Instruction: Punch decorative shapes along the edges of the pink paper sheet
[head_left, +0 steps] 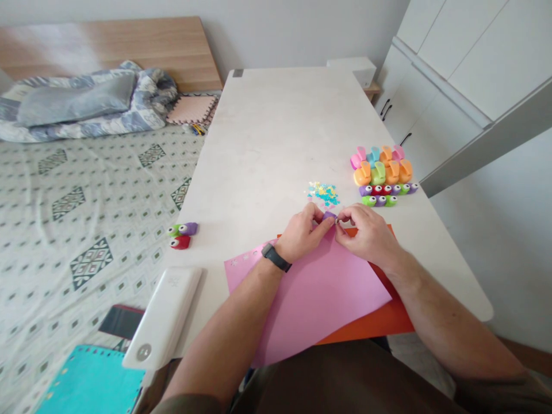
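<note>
My left hand is closed around a small purple craft punch at the far edge of a pink sheet of paper. My right hand is pinched at the punch's right end; what its fingertips grip is too small to make out. A row of punched holes runs along the sheet's upper left edge. Beneath the pink sheet lies an orange sheet, showing at the right and front. Just beyond my hands is a pile of small blue, yellow and pink paper cut-outs.
Colourful lever punches and small eye-shaped punches stand at the right of the white table. Several more eye-shaped punches sit at the left edge, near a white power bank. A turquoise punched sheet and a phone lie lower left.
</note>
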A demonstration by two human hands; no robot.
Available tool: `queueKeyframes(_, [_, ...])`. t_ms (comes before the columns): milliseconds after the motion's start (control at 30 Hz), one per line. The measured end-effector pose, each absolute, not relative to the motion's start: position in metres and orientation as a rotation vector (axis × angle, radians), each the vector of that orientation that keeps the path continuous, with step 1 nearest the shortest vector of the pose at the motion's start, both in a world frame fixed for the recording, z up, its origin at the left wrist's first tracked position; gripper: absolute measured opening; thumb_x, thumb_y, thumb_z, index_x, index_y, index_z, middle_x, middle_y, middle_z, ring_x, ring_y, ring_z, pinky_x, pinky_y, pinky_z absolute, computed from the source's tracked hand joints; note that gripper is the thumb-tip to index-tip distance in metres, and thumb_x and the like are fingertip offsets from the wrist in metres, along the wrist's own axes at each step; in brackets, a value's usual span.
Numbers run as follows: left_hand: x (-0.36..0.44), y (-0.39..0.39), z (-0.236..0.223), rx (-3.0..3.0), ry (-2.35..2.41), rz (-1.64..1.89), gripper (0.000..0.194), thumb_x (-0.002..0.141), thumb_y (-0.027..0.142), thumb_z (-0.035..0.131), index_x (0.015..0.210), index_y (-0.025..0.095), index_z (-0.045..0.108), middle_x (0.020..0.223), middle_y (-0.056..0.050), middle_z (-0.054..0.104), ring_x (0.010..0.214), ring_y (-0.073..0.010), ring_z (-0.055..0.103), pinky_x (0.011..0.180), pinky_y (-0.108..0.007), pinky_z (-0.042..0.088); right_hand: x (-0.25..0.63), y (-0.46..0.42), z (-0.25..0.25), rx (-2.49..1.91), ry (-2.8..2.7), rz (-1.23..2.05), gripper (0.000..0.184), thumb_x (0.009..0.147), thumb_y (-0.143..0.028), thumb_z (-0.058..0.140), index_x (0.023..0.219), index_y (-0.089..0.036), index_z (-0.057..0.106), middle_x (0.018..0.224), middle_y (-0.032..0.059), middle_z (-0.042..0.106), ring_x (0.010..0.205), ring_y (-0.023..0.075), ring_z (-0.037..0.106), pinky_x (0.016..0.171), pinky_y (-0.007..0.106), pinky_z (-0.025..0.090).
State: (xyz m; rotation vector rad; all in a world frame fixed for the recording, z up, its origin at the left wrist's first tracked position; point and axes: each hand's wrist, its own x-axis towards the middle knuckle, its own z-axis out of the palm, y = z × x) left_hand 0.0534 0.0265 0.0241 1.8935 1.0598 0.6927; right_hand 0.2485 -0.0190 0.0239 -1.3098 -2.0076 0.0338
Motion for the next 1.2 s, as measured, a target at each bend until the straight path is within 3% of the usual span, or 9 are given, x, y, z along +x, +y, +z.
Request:
queueKeyframes(600, [0.0546, 0.0257, 0.0254, 1.884, 1.05, 0.698, 0.027, 0.099, 0.047, 0.056, 0.092, 0.021, 0.055, 0.083, -0.001, 0.069, 0.073, -0.0153, 0.062, 0.065, -0.027, 0.044, 0.2469, -0.0185, 0.0213, -1.339, -2.028, 0.029, 0.023, 0.078, -0.007, 0.061, 0.081, -0.025, 0.047, 0.074, 0.0009, 0.056, 0.072, 0.0207, 0.058, 0.068, 0.035, 0.048])
queueKeyframes(800, [0.0546, 0.0266, 0.0234, 1.868, 1.049, 0.699, 0.027, 0.099, 0.048, 0.056, 0.092, 0.022, 0.053, 0.08, -0.001, 0.069, 0.07, -0.0149, 0.062, 0.064, -0.027, 0.045, 0.2468, -0.0192, 0.0262, -1.294, -2.011, -0.018, 0.022, 0.081, -0.012, 0.064, 0.097, -0.024, 0.054, 0.087, 0.0058, 0.064, 0.083, 0.0244, 0.063, 0.075, 0.038, 0.053])
queueKeyframes(1033, [0.0547, 0.0272, 0.0185, 1.825, 0.979, 0.739, 0.034, 0.101, 0.045, 0.054, 0.125, 0.021, 0.055, 0.093, -0.004, 0.075, 0.079, -0.0158, 0.069, 0.074, -0.028, 0.052, 0.2477, -0.0202, 0.0264, -1.256, -2.032, -0.021, 0.025, 0.084, -0.011, 0.065, 0.105, -0.025, 0.06, 0.098, 0.009, 0.07, 0.095, 0.0279, 0.067, 0.084, 0.044, 0.057])
queueKeyframes(1200, [0.0549, 0.0277, 0.0169, 1.868, 1.01, 0.725, 0.033, 0.101, 0.047, 0.054, 0.12, 0.021, 0.062, 0.086, -0.002, 0.073, 0.072, -0.0147, 0.067, 0.07, -0.026, 0.051, 0.2485, -0.0202, 0.0247, -1.272, -2.059, -0.013, 0.021, 0.085, -0.01, 0.064, 0.102, -0.024, 0.061, 0.095, 0.0086, 0.071, 0.093, 0.027, 0.068, 0.082, 0.042, 0.058])
